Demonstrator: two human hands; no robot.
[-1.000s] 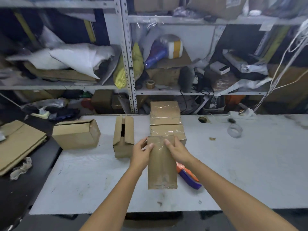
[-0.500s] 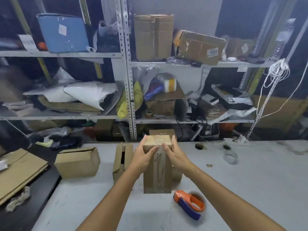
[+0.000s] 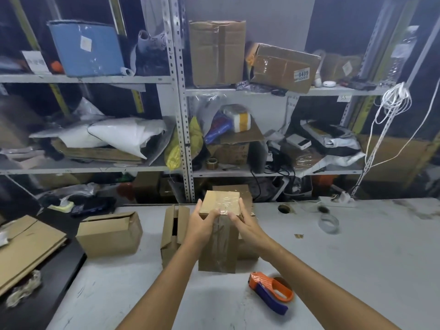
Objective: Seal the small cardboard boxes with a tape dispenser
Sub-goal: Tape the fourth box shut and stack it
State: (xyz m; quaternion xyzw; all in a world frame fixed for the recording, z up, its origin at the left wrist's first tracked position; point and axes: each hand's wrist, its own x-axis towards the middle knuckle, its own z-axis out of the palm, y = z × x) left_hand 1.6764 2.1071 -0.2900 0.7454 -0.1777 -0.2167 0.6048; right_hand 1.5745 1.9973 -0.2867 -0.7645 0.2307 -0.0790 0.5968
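Observation:
A taped small cardboard box [image 3: 220, 244] stands upright on its end at the middle of the grey table [image 3: 333, 270]. My left hand [image 3: 202, 222] grips its upper left edge and my right hand [image 3: 242, 222] its upper right edge. Clear tape shines over its top face. Behind it lie two more taped boxes [image 3: 247, 248], mostly hidden. An orange and blue tape dispenser [image 3: 271, 291] lies on the table to the right, touched by neither hand. Two unsealed boxes rest to the left: one upright with open flaps [image 3: 172, 232], one on its side [image 3: 110, 233].
A roll of clear tape [image 3: 328, 223] lies at the table's back right, near a cable hole [image 3: 284, 208]. Flattened cardboard [image 3: 26, 244] sits on the dark surface left of the table. Cluttered metal shelves [image 3: 183, 129] rise behind the table.
My hands have tipped the taped box from lying flat to standing on end, and my view has lifted toward the shelves. The tape dispenser has stayed where it lay.

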